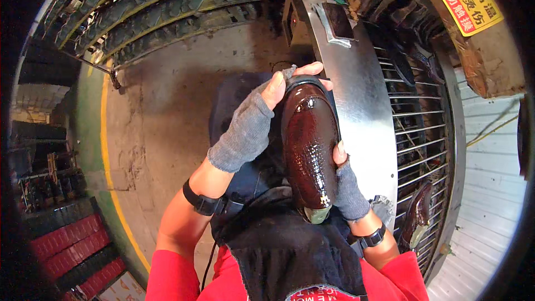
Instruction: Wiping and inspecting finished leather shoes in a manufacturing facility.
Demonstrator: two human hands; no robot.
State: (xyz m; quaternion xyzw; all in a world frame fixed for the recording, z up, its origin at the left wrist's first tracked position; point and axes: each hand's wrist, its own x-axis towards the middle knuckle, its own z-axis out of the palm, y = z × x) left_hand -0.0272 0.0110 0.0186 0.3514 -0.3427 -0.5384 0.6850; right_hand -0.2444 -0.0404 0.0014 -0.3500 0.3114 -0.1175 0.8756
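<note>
A glossy dark red-brown shoe upper (310,145), stretched over a shoe last, is held upright above my lap. Its toe end points away from me. The pale green end of the last (317,214) shows near my black apron. My left hand (277,86), in a grey fingerless glove, is closed around the far end, where a black edge, perhaps of a sole, rims the shoe. On the shoe's right side my right hand (343,173), gloved alike, grips it with the thumb showing. The underside of the shoe and several fingers are hidden.
To the right runs a metal worktop (362,95) with a dark phone-like slab (339,20) on papers. Beyond it is a barred rack (421,128) carrying another brown shoe (419,209). A yellow and red warning sign (462,0) hangs above. Shoe-filled shelves (161,8) stand far left.
</note>
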